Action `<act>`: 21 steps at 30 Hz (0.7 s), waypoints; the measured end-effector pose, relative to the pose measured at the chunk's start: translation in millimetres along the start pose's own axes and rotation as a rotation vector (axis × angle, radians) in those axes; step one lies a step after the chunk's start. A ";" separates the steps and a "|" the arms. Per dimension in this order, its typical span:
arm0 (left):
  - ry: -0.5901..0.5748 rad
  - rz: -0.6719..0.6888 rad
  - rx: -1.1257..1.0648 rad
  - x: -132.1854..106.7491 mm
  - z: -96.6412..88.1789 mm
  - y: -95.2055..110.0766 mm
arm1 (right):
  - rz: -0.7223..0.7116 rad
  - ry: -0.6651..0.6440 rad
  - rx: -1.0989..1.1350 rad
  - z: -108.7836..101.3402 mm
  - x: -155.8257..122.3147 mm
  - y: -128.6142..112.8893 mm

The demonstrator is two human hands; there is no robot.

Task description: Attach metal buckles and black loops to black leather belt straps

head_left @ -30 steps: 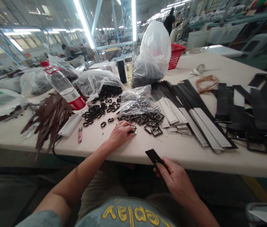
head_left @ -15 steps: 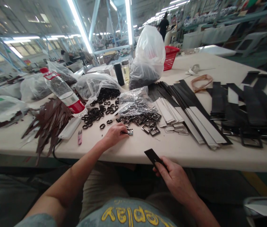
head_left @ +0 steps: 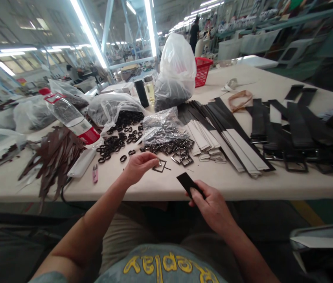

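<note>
Between the thumb and fingers of my left hand (head_left: 141, 166) is a dark metal belt buckle (head_left: 162, 168), its frame and prong pointing right above the table. My right hand (head_left: 210, 202) grips a black belt strap (head_left: 186, 184) near its end, over the table's front edge; the rest of the strap is hidden by the hand. Just beyond my left hand lies a heap of buckles (head_left: 181, 151), partly under a clear plastic bag (head_left: 163, 125). Black belt loops (head_left: 113, 145) are scattered to the left of it.
Black straps with white wrapping (head_left: 240, 149) lie right of the buckles, and buckled belts (head_left: 296, 129) farther right. On the left are brown strips (head_left: 54, 157), a bottle (head_left: 74, 118), a white block (head_left: 82, 163) and pink thread snips (head_left: 95, 173). A red basket (head_left: 203, 72) stands behind.
My left hand has lifted the buckle off the table and turned it so its frame shows. My right hand with the strap has come slightly up and nearer to it. The view has shifted right.
</note>
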State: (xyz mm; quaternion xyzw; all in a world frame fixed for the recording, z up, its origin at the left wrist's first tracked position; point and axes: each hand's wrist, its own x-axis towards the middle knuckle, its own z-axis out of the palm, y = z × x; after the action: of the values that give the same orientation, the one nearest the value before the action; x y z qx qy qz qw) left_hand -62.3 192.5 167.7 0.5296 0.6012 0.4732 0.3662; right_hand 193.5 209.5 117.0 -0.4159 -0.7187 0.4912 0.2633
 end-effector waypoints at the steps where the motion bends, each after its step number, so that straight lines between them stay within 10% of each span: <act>1: -0.012 -0.015 -0.040 -3.4 2.9 3.6 | 0.003 0.006 0.005 0.1 0.3 -0.7; 13: -0.244 -0.109 -0.190 -29.7 23.9 24.0 | 0.001 -0.039 0.136 -11.9 -2.0 -6.1; 21: -0.245 -0.170 -0.211 -29.8 38.7 21.0 | -0.017 -0.326 0.317 -4.3 -6.6 -17.4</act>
State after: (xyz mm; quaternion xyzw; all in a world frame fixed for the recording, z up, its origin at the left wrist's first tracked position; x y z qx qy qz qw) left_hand -14.7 169.9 175.0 0.4892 0.5418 0.4330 0.5289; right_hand 194.4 202.9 134.9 -0.2785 -0.6691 0.6563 0.2097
